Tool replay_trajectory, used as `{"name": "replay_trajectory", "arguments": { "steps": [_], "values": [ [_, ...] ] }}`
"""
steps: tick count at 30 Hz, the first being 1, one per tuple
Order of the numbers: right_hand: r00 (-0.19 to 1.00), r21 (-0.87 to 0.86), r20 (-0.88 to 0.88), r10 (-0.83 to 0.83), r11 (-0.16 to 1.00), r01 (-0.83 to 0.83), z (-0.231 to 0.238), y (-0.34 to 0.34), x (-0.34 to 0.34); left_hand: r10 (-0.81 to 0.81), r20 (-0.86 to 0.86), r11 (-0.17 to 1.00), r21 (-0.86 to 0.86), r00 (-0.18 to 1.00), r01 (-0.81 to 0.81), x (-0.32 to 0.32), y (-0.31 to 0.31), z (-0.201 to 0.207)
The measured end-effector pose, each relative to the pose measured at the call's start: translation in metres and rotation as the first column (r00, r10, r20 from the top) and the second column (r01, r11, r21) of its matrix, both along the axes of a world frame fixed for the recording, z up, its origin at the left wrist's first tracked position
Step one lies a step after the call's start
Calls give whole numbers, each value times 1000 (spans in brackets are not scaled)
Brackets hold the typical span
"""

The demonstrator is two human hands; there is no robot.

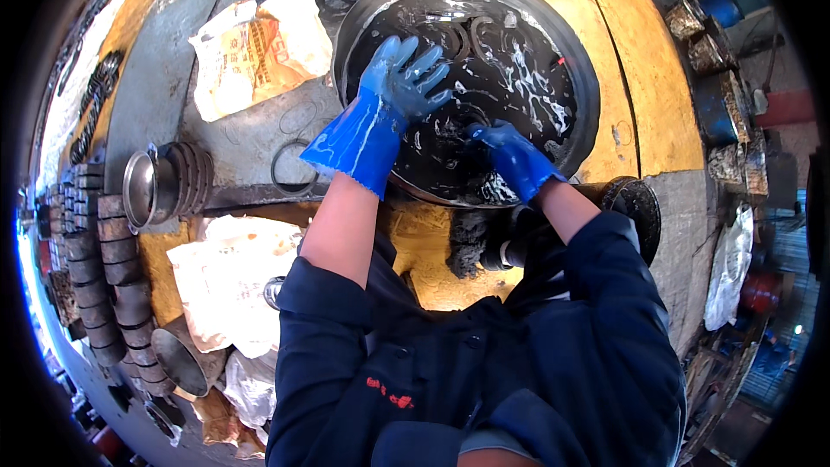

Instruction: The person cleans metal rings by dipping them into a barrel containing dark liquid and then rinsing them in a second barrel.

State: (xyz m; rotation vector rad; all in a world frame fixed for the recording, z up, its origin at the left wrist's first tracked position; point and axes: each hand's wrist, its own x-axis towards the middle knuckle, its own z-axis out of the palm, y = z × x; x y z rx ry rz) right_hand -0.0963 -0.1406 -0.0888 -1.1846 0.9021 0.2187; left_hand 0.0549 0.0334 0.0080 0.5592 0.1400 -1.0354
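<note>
Basin (585,78), dark liquid (497,91) inside: 12 o'clock | Left hand (403,79), blue-gloved: over basin's 9 o'clock, fingers splayed wide, holding nothing | Right hand (508,149), blue-gloved: basin's 5 o'clock, fingers curled toward liquid, grip cannot be told

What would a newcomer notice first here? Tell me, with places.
The blue-gloved left hand, fingers spread, and blue-gloved right hand, fingers at the dark liquid, stand out over the big round basin at top centre. Next comes the white bag with orange print, left of the basin. Stacked dark cylinders line the far left.
</note>
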Motion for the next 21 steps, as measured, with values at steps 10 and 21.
{"name": "replay_trajectory", "arguments": {
  "steps": [10,21],
  "values": [
    [881,402,318,-350,891,209,58,-3,-14,-109,-5,927,361,994,103,-9,-23,-74],
    [795,566,540,-277,818,-100,56,-14,13,-290,182,923,315,940,224,-35,-33,-116]
  ]
}}
